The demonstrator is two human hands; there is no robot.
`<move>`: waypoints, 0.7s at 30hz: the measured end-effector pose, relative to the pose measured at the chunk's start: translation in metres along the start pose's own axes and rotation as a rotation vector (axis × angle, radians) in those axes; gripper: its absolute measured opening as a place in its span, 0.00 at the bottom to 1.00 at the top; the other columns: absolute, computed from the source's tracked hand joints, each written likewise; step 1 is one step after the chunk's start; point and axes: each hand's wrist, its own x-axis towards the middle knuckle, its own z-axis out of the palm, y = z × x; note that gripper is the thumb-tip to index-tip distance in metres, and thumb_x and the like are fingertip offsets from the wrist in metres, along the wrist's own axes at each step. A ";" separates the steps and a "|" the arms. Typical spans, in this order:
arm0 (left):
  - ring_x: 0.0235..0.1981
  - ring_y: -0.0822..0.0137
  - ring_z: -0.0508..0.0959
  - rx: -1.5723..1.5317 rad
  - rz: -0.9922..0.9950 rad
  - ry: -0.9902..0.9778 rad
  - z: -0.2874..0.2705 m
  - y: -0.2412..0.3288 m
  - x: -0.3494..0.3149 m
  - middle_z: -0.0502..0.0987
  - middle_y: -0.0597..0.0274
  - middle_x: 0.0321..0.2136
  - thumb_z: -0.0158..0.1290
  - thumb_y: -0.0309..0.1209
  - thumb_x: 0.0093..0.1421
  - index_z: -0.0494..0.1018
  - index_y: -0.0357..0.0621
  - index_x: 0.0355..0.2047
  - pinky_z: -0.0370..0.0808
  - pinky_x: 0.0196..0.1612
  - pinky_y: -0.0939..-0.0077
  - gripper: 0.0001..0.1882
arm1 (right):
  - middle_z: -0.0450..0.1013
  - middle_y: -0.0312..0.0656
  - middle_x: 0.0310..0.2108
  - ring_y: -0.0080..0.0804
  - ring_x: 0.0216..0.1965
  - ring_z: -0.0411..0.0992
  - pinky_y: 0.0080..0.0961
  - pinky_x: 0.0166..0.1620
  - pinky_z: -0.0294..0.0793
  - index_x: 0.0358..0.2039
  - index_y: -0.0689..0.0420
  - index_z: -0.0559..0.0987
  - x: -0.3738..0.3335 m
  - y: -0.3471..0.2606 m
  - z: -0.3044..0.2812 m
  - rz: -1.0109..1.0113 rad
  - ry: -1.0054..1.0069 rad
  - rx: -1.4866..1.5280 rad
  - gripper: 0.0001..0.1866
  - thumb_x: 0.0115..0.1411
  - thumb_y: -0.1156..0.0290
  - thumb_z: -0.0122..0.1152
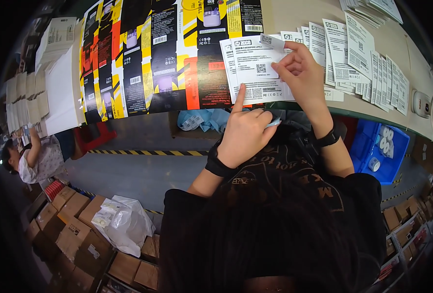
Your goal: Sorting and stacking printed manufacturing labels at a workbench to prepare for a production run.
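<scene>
My left hand (245, 131) rests at the table's front edge, its index finger stretched out onto a white printed leaflet (251, 68). The other fingers are curled around a thin light-blue slip (274, 122) that pokes out by the thumb side. Above the leaflet's right part, my right hand (302, 73) pinches a small greyish-white sticker (271, 41) with a square code, near the leaflet's upper edge. Whether the sticker touches the leaflet, I cannot tell. Beneath the top leaflet, the edge of another one shows on its left.
Similar leaflets (358, 49) lie fanned out on the right. Printed yellow, black and red packaging sheets (162, 58) cover the table's left part. A blue bin (392, 166) with white rolls stands lower right. A person (40, 156) works at far left; cartons (75, 239) line the lower left.
</scene>
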 end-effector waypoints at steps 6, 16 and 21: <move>0.18 0.59 0.73 -0.004 -0.013 0.001 0.001 0.001 0.000 0.69 0.59 0.12 0.55 0.29 0.46 0.69 0.41 0.15 0.49 0.62 0.52 0.09 | 0.71 0.35 0.21 0.17 0.22 0.69 0.13 0.26 0.70 0.43 0.61 0.68 0.000 0.001 0.001 -0.008 0.002 -0.042 0.20 0.49 0.80 0.62; 0.17 0.58 0.72 0.007 -0.035 -0.013 0.002 0.000 0.002 0.69 0.57 0.12 0.55 0.28 0.46 0.68 0.40 0.15 0.50 0.62 0.52 0.09 | 0.68 0.39 0.27 0.23 0.21 0.69 0.17 0.26 0.69 0.44 0.59 0.68 -0.001 -0.002 0.008 -0.197 0.072 -0.403 0.23 0.47 0.73 0.65; 0.17 0.58 0.72 0.014 -0.042 -0.011 0.002 0.001 0.001 0.70 0.57 0.12 0.55 0.27 0.46 0.68 0.40 0.15 0.50 0.61 0.52 0.09 | 0.65 0.41 0.33 0.24 0.23 0.67 0.21 0.26 0.68 0.46 0.57 0.67 0.005 0.006 0.009 -0.309 0.184 -0.506 0.26 0.46 0.73 0.65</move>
